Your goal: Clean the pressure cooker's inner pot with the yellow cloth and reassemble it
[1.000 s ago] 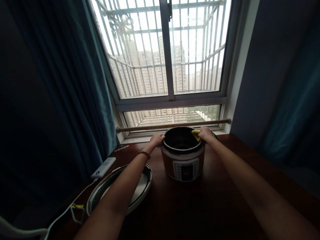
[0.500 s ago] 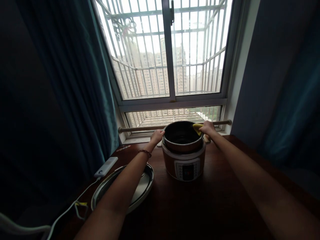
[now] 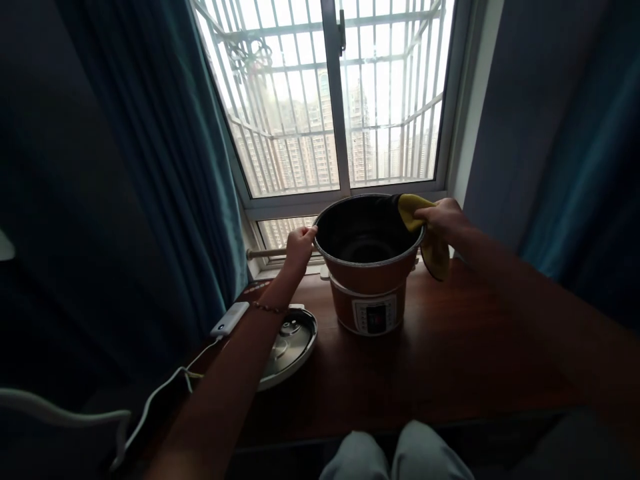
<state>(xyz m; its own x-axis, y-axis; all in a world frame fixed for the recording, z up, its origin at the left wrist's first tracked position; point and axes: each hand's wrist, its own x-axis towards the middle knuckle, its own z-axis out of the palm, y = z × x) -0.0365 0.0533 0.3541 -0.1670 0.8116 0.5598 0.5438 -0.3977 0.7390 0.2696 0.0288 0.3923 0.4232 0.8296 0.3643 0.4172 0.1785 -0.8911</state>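
The inner pot (image 3: 367,273), dark inside with a copper-coloured outside, is raised above the electric cooker (image 3: 345,303). My left hand (image 3: 300,245) is closed on the pot's left rim. At the right rim, my right hand (image 3: 443,217) pinches a yellow cloth (image 3: 436,253) that is folded over the edge, gripping the pot through it. The cooker's front panel faces me. Left of the cooker, the round lid (image 3: 295,347) lies with its metal inner side up, partly covered by my left forearm.
A white power strip (image 3: 230,319) with a white cable (image 3: 165,393) lies at the left of the wooden table (image 3: 440,353). Behind stand a barred window (image 3: 345,100) and a horizontal rod (image 3: 267,253). Blue curtains (image 3: 165,167) hang at the sides. My knees (image 3: 395,453) show below the table edge.
Both hands have lifted the inner pot up out of the cooker and towards me. More of the yellow cloth now hangs outside the rim. The view has shifted, bringing my knees into sight.
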